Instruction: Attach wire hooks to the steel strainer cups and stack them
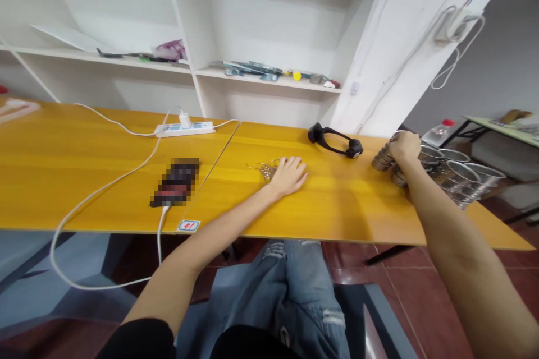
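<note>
My left hand lies on the yellow table with its fingers spread. Beside its fingertips is a small tangle of thin metal wire pieces, perhaps hooks, partly covered by the hand. At the table's right end, my right hand is closed over the top of a stack of ribbed metal cups. Its fingertips are hidden behind the back of the hand. Close by stand several more perforated metal cups, nested in stacks with wide rims upward; my right forearm hides part of them.
A black headband-like device lies toward the table's back. Left of it are a white power strip and a phone on a long white cable that loops below the front edge. White shelves rise behind; a bottle stands beyond the cups.
</note>
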Tool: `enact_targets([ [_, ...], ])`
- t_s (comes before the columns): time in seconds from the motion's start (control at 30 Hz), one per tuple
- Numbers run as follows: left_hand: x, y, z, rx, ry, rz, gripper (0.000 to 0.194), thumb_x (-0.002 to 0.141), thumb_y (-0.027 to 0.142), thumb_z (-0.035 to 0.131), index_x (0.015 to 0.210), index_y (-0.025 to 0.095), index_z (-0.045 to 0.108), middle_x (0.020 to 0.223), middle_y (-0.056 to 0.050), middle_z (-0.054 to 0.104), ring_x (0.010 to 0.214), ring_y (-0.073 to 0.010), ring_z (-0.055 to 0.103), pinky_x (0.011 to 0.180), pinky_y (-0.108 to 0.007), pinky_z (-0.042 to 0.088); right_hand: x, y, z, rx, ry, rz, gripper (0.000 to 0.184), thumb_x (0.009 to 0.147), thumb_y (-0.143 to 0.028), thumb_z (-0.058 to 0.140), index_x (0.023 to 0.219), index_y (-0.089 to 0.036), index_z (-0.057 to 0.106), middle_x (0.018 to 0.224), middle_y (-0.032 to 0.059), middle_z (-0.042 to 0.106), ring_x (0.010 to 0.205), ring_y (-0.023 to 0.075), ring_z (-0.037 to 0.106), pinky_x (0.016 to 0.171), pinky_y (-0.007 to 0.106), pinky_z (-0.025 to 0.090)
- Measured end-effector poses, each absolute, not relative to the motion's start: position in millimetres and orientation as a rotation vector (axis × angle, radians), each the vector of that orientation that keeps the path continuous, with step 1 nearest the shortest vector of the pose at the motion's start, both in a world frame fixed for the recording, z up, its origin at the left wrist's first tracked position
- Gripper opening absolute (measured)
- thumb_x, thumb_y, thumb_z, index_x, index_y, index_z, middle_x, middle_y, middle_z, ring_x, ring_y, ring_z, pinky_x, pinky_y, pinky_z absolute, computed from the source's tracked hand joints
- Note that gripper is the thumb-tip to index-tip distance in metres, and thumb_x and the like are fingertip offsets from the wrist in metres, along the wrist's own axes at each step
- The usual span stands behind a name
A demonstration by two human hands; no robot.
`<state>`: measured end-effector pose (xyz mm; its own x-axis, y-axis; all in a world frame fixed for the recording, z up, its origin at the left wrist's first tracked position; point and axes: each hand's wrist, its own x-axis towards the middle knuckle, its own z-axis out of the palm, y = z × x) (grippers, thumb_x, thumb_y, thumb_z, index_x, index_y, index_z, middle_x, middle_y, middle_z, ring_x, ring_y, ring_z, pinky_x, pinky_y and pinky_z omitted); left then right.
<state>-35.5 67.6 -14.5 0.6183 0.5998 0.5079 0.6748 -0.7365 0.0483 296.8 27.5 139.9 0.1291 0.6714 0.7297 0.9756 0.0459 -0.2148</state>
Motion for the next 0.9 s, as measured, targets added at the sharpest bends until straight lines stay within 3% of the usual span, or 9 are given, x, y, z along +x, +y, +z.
enact_targets([
  [0.27,-39.9,74.2,-8.5,-2.683,-1.228,-0.818,0.031,0.109,0.034,0.042,0.125,0.019,0.065,0.136,-0.016,0.065,0.127,-0.0329,0.056,0.109,-0.049,0.037,282.0,45.9,136.4,-1.658,-1.478,-0.414,0.022,0.095,-0.020,0.053,0.101,-0.015,0.073,0.109,0.0181,0.075,0.112,0.0328,0.068,0.100,0.050,0.052],
  [0.33,-47.5,81.0,-6.9,-2.651,-1.336,-0.848,0.030,0.109,0.031,0.043,0.126,0.020,0.065,0.132,-0.016,0.067,0.125,-0.0324,0.058,0.108,-0.050,0.038,260.5,54.5,114.9,-1.598,-1.510,-0.357,0.022,0.091,-0.015,0.052,0.097,-0.015,0.073,0.109,0.0176,0.076,0.109,0.0334,0.069,0.102,0.053,0.051],
  [0.57,-70.5,97.6,-10.2,-2.731,-1.433,-0.849,0.029,0.110,0.034,0.046,0.123,0.024,0.069,0.136,-0.010,0.070,0.128,-0.0282,0.059,0.107,-0.048,0.042,141.9,82.8,5.5,-1.372,-1.915,-0.015,0.014,0.089,-0.013,0.062,0.087,-0.022,0.072,0.098,0.0053,0.077,0.093,0.0242,0.070,0.093,0.040,0.058],
  [0.8,-60.0,91.9,-12.7,-2.815,-1.330,-0.719,0.026,0.108,0.032,0.050,0.109,0.021,0.073,0.123,-0.012,0.073,0.123,-0.0297,0.059,0.109,-0.052,0.035,135.0,92.4,-19.0,-1.325,-1.944,0.027,0.012,0.094,-0.024,0.062,0.088,-0.021,0.072,0.103,0.0104,0.068,0.101,0.0263,0.065,0.100,0.044,0.056],
  [0.9,-58.3,86.8,-12.1,-2.821,-1.292,-0.677,0.026,0.106,0.035,0.054,0.106,0.019,0.074,0.122,-0.014,0.071,0.125,-0.0321,0.055,0.112,-0.054,0.031,146.7,79.5,-21.4,-1.340,-1.884,-0.029,0.020,0.097,-0.036,0.064,0.085,-0.022,0.071,0.109,0.0128,0.065,0.107,0.0293,0.063,0.105,0.048,0.053],
])
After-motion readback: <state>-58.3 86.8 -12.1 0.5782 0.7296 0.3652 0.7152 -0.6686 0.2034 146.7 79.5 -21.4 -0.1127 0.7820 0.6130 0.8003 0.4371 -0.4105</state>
